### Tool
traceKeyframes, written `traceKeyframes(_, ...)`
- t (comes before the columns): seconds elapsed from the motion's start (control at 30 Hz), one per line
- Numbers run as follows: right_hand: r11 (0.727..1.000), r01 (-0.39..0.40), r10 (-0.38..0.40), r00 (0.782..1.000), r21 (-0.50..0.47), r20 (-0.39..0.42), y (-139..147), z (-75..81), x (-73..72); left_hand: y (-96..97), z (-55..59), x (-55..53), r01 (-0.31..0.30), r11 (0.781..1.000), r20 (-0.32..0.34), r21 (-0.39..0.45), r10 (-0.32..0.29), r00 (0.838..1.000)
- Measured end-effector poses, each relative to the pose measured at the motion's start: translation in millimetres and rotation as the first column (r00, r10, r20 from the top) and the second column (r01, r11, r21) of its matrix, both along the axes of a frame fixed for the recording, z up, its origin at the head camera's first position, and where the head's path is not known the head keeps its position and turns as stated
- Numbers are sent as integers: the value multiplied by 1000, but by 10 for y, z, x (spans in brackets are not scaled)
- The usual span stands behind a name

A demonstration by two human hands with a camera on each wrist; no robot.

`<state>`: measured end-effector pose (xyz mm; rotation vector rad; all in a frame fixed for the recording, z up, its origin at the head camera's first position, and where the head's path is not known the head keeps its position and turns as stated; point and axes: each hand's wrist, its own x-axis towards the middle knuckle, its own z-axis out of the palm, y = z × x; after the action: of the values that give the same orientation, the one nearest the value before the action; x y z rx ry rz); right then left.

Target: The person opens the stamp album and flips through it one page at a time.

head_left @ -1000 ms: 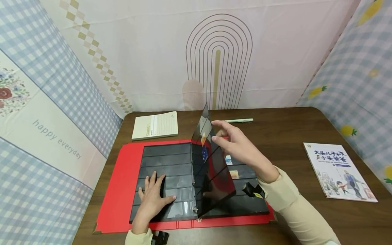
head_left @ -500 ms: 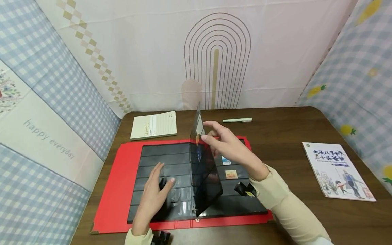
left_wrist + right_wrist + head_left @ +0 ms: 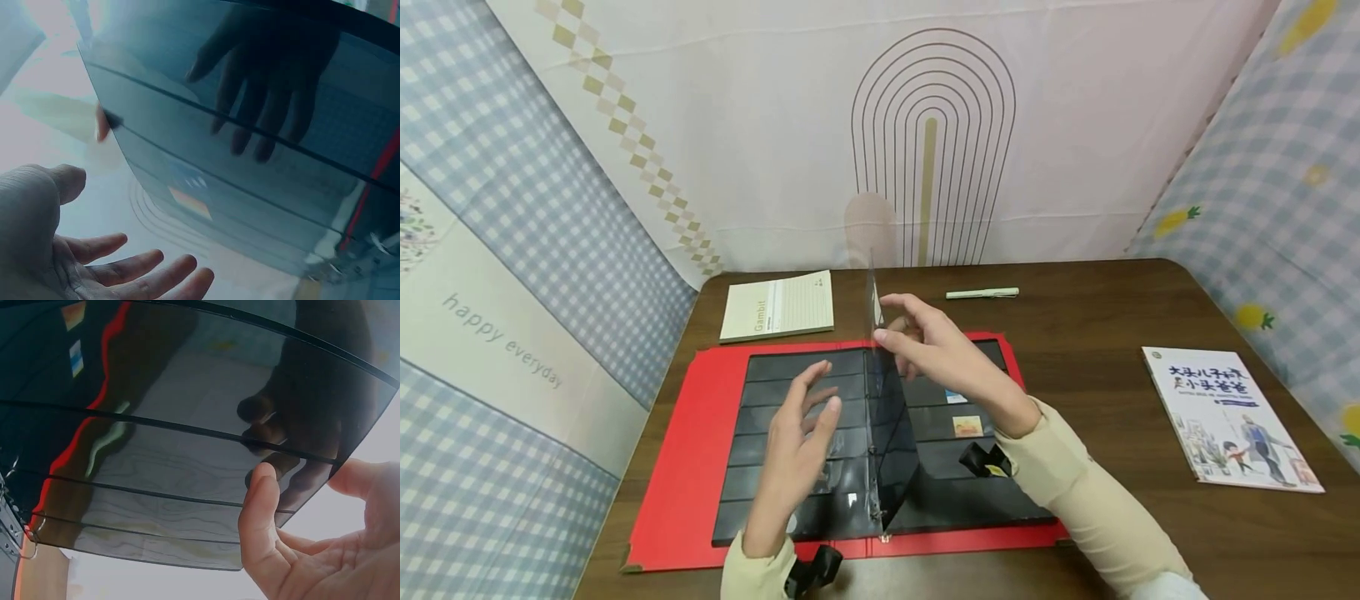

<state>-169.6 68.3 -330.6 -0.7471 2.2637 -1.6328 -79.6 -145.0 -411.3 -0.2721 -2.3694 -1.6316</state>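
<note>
A red stamp album point(image 3: 673, 467) lies spread on the table, with black strip-pocket pages on metal rings point(image 3: 28, 540). One glossy black page point(image 3: 892, 450) stands nearly upright at the middle. My right hand point(image 3: 928, 346) pinches this page's free edge between thumb and fingers, plainer in the right wrist view. Left of it, my left hand point(image 3: 797, 446) hovers over the left page point(image 3: 805, 387), fingers spread and holding nothing; its reflection shows on the raised page. On the right page sit an orange stamp point(image 3: 967, 427) and a blue stamp point(image 3: 956, 397), the latter partly hidden.
Behind the album are a cream notebook point(image 3: 777, 307) and a pale green pen point(image 3: 982, 293). A white picture book point(image 3: 1232, 418) lies at the right on the brown wooden table point(image 3: 1090, 325). Cloth hangings point(image 3: 775, 150) close off the back and both sides.
The right hand has drawn the page leftward, from leaning right to nearly upright, baring more of the right page. The left hand has lifted off the left page and risen towards the raised page.
</note>
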Motion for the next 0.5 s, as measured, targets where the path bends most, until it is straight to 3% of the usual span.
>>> traceKeyframes(0.27, 1000, -6, 6, 1000, -6, -2, -95, 17, -15, 114, 402, -125, 140, 990, -7, 31, -140, 990)
traceKeyframes(0.5, 999, -33, 32, 999, -19, -21, -149, 3, -12, 179, 475, -143, 179, 982, 24, 62, -180, 983)
